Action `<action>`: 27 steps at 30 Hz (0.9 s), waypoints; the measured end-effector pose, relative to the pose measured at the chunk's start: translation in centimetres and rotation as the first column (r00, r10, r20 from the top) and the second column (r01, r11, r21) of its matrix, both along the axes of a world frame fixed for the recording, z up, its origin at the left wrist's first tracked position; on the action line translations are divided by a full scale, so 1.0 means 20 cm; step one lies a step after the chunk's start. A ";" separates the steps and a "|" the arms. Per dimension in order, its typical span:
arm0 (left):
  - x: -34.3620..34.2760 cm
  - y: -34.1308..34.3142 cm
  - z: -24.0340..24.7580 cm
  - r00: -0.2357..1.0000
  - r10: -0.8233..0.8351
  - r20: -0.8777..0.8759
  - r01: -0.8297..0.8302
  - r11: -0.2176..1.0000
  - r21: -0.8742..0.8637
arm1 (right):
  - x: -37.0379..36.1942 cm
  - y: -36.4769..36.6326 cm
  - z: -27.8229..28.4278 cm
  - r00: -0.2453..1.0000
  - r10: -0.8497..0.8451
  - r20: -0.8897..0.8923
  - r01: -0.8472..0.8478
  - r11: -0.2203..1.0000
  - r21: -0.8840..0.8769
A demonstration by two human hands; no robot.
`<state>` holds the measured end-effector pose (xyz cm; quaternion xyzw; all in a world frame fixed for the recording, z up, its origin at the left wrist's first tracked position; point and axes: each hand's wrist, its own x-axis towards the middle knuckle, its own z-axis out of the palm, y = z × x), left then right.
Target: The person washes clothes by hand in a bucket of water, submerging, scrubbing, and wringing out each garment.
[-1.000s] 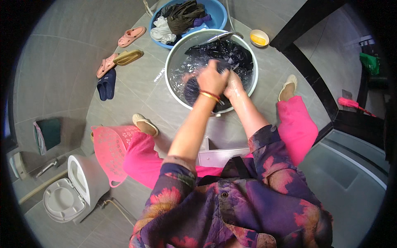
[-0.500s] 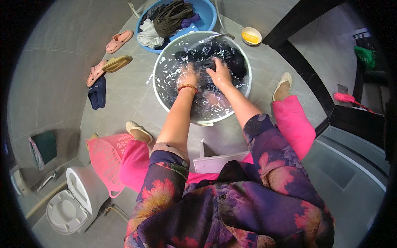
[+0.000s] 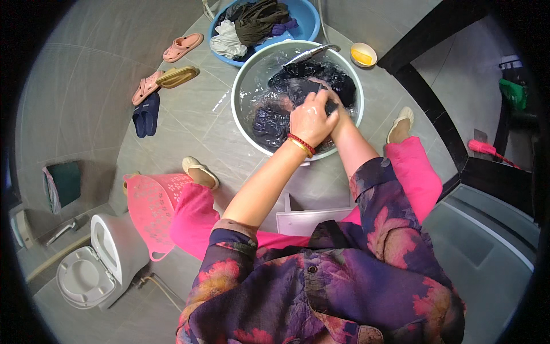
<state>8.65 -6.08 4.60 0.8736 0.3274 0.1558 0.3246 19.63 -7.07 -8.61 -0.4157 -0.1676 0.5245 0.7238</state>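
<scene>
A pale tub (image 3: pixel 236 117) of water holds dark wet clothes. Over its near right part, my left hand (image 3: pixel 311 121) is closed, fingers bent round a dark wet garment (image 3: pixel 301 90), with red and gold bracelets on its wrist. My right hand (image 3: pixel 339 117) is pressed against it from the right, closed on the same dark cloth; its fingers are partly hidden behind the left hand. More dark cloth (image 3: pixel 272 125) lies in the water left of my hands. A metal shower head (image 3: pixel 312 54) rests across the tub's far rim.
Behind the tub stands a blue basin (image 3: pixel 309 26) with dark and white clothes. A bowl (image 3: pixel 371 57) holding a yellow bar is at the far right. Slippers (image 3: pixel 147 114) lie at the left. A pink basket (image 3: pixel 150 198) and a toilet (image 3: pixel 86 278) are at the lower left.
My hands have come out of the water and together, with dark cloth between them. The water has settled and the dark clothes show more plainly. The whole view has shifted slightly.
</scene>
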 end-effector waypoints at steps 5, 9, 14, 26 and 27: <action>-0.11 0.25 -0.21 0.953 0.301 -0.036 -0.299 0.953 0.055 | -0.25 0.05 0.21 0.932 -0.201 -0.302 0.043 0.887 -0.460; -0.22 0.40 -0.30 0.912 0.354 -0.208 -0.381 0.919 -0.104 | -0.21 -0.07 0.27 0.971 -0.155 -0.182 0.091 0.944 -0.317; -0.22 0.58 -0.16 0.940 0.335 0.069 -0.312 0.922 -0.229 | -0.17 -0.27 0.40 0.978 -0.171 0.122 0.210 0.805 -0.555; 0.03 0.81 1.31 0.821 0.352 0.449 -0.172 0.903 -0.393 | -0.46 -0.14 0.64 0.912 0.058 -0.406 -0.157 0.964 -0.216; 0.04 0.78 1.42 0.791 0.417 0.447 -0.146 0.839 -0.525 | -0.45 -0.12 0.66 0.931 0.008 -0.365 -0.068 0.986 -0.153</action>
